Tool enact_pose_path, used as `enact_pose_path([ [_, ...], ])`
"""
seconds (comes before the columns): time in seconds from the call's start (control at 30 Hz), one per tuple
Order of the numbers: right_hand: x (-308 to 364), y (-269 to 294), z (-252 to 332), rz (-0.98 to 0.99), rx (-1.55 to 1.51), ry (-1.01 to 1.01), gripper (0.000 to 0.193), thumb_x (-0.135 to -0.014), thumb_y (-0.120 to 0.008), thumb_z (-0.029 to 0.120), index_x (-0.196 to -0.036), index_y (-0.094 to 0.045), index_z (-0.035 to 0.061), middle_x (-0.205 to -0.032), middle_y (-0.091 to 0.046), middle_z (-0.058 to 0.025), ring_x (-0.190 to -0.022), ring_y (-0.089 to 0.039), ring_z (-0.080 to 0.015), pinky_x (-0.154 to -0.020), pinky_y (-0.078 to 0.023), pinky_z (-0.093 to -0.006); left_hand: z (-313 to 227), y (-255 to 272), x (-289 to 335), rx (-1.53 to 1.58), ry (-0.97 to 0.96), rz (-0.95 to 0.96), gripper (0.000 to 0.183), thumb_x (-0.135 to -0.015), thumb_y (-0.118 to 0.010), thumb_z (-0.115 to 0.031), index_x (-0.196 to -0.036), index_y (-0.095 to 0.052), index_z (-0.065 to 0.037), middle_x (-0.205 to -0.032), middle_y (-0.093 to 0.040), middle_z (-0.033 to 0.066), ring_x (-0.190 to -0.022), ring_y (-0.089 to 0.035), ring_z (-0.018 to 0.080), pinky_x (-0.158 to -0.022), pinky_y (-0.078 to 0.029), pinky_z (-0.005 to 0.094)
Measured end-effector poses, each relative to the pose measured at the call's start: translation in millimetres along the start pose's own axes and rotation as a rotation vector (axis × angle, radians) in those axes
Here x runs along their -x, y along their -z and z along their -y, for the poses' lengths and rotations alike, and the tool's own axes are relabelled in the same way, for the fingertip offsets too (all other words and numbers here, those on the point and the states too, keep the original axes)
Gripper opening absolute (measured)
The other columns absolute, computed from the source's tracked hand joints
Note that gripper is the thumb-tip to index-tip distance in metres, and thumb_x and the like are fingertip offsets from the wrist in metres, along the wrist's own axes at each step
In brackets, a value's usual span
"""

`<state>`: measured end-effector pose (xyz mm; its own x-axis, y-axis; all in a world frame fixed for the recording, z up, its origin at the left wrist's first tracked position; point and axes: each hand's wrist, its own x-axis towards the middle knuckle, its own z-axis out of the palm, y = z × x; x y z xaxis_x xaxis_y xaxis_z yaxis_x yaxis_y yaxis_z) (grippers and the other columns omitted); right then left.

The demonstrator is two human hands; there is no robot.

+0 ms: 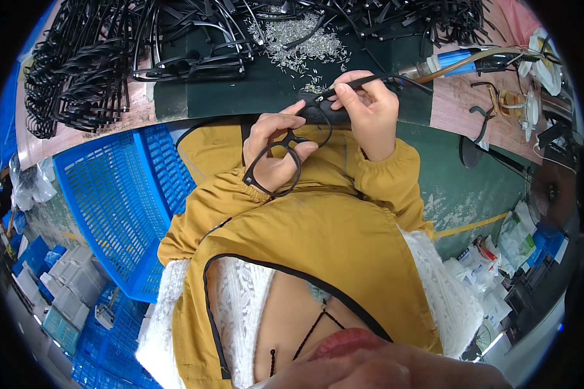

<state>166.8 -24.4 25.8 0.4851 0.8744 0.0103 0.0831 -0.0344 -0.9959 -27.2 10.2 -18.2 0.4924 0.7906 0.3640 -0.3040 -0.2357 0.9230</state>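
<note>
My left hand point(272, 133) is closed around a black glasses frame point(292, 138), whose two rims show without lenses. One rim hangs over my palm and the other reaches toward the table edge. My right hand point(370, 110) pinches a slim black temple point(399, 78) between thumb and fingers. The temple's near end meets the frame's upper corner, where a small bright spot shows at the hinge. Just beyond my fingers, a heap of tiny silver metal pieces point(305, 45) is spread on the dark green mat point(207, 100).
Black glasses frames point(87, 71) are stacked at the far left. Loose black temples point(451, 19) lie at the back right. A blue-bodied handheld tool point(457, 60) rests at the right, near a pair of glasses point(480, 120). A blue plastic basket point(107, 194) stands below the table's left side.
</note>
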Motion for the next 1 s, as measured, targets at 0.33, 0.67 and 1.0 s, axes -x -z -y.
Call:
enact_pose_path([
  [0.33, 0.5, -11.3, 1.0, -0.052, 0.167, 0.112, 0.005, -0.095, -0.068, -0.003, -0.098, -0.066, -0.0060, -0.092, -0.071, -0.0097, -0.065, -0.068, -0.0127, -0.059, -0.055, -0.0238, 9.5, -7.0, -2.1, -0.060, -0.120, -0.137, 0.051, -0.074, -0.091, -0.002, -0.112, -0.057, 0.000, -0.098, -0.071, 0.0197, -0.098, -0.074, 0.0337, -0.098, -0.058, 0.0533],
  [0.67, 9.9, -0.3, 5.0, 0.067, -0.014, -0.061, 0.013, -0.096, -0.065, -0.003, -0.108, -0.070, -0.0043, -0.103, -0.066, -0.0092, -0.088, -0.071, -0.0160, -0.076, -0.060, -0.0246, -8.4, -10.3, -11.1, 0.087, 0.010, -0.151, 0.052, -0.086, -0.078, 0.005, -0.127, -0.046, 0.000, -0.113, -0.064, 0.0184, -0.112, -0.068, 0.0306, -0.104, -0.055, 0.0512],
  [1.0, -152.8, -40.5, 60.8, 0.107, 1.168, 0.867, 0.006, -0.087, -0.069, 0.010, -0.088, -0.067, 0.0046, -0.086, -0.061, -0.0158, -0.085, -0.063, -0.0344, -0.076, -0.052, -0.0408, -33.6, 19.2, -44.1, 0.545, 0.528, -0.282, 0.024, -0.105, -0.050, -0.013, -0.121, -0.056, 0.005, -0.086, -0.067, 0.0137, -0.080, -0.073, 0.0260, -0.071, -0.061, 0.0313],
])
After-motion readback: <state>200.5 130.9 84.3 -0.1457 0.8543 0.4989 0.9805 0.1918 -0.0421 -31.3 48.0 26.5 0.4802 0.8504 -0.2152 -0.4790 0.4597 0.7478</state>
